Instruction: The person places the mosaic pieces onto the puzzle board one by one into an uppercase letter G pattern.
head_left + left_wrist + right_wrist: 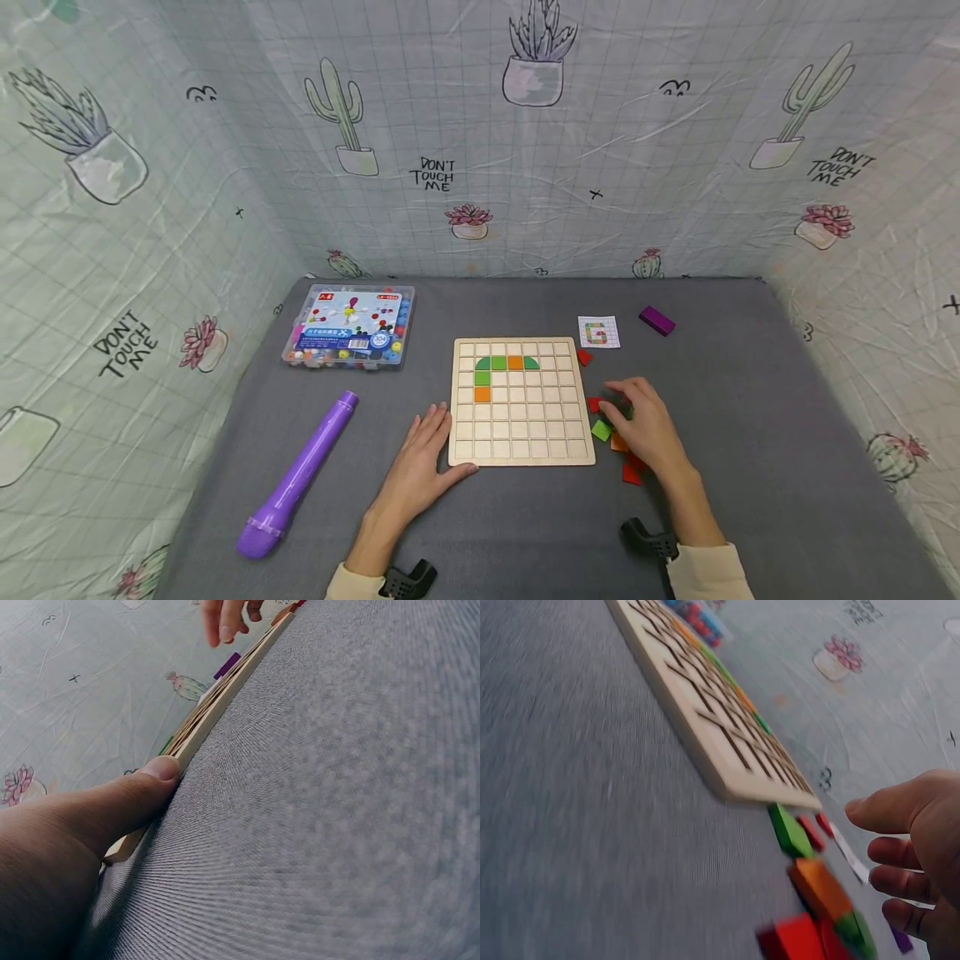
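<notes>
A wooden grid board (536,425) lies flat in the middle of the table. Green and orange tiles fill a short row near its top, and a green tile (482,378) and an orange tile (482,394) run down on the left. My left hand (420,467) rests at the board's lower left corner, its fingers along the left side and its thumb (161,769) against the front edge. Over loose red, green and orange blocks (821,889) right of the board hovers my right hand (648,425), thumb and fingers apart. I see nothing held between them.
A small pattern card (609,342) lies beyond the board's right corner, with a purple block (657,321) farther right. On the left are a clear box of colored beads (348,326) and a purple toy microphone (300,475). Printed cloth walls (480,142) surround the table.
</notes>
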Motion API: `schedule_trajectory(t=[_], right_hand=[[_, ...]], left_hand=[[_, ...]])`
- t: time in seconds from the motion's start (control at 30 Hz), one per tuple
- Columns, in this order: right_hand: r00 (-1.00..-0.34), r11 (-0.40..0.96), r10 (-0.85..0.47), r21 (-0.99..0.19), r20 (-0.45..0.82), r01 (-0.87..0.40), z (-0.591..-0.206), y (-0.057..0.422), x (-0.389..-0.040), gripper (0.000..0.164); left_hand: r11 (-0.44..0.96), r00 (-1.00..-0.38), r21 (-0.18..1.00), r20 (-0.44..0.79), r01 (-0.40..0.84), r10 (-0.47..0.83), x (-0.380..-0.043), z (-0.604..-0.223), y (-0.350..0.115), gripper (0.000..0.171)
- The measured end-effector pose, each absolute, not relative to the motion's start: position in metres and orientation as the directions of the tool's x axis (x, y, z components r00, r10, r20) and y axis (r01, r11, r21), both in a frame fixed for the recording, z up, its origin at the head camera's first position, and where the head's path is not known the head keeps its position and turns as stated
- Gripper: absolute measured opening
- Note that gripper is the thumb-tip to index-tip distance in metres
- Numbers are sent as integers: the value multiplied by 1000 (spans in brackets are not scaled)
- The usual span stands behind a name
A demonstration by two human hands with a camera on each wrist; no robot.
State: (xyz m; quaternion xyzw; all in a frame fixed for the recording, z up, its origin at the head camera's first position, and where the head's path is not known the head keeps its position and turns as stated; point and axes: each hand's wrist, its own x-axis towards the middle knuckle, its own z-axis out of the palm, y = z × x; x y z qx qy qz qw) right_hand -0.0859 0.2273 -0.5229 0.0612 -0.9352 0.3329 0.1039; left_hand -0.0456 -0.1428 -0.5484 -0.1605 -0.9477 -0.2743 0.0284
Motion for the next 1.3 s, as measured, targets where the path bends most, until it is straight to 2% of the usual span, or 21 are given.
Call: schedule_trajectory(t=[0.27,0.5,0.93,1.3], right_hand=[[-967,818,8,-558,256,-141,-529,248,-75,33],[-975,829,40,-552,218,-90,-533,262,-68,31],[-975,835,16,-539,223,-109,-533,270,-63,29],[-974,832,19,-544,227,-111,-533,267,-64,22]], left_hand=[[798,-953,525,108,296,283,-46,-548,-143,95],[796,-954,530,99,291,283,-46,-548,-143,95],[802,-946,503,146,323,290,-45,-548,-142,94],[801,-947,506,138,320,291,-45,-548,-143,93]])
